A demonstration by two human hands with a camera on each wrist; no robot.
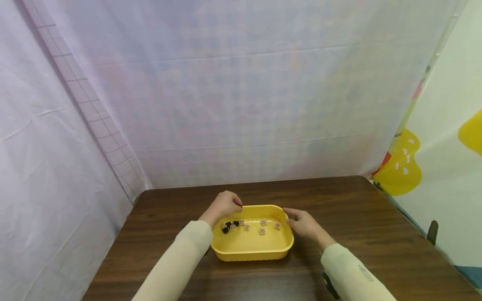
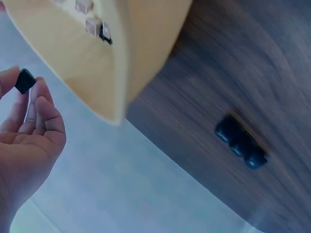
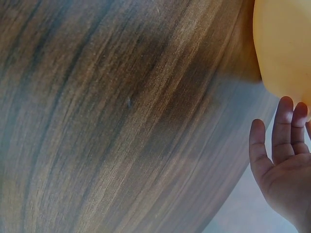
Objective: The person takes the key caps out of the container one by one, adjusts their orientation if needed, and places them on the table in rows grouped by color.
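Above the far rim of a yellow basin point(image 1: 252, 244), my left hand point(image 1: 223, 205) pinches a small black cube point(image 2: 25, 81) between thumb and fingertips. My right hand point(image 1: 306, 225) holds the basin's right end, thumb over the rim and fingers along the outside. In the right wrist view those fingers point(image 3: 284, 128) look fairly straight against the basin wall. Several light cubes point(image 1: 262, 231) with dark markings are spread inside the basin. A few black cubes point(image 1: 225, 230) sit among them on the left side.
In the left wrist view, a short row of black pieces point(image 2: 240, 141) lies on the dark wooden table point(image 1: 339, 200), outside the basin. A pale curtain point(image 1: 244, 104) hangs behind the table, with another light sheet point(image 1: 52, 167) at the left.
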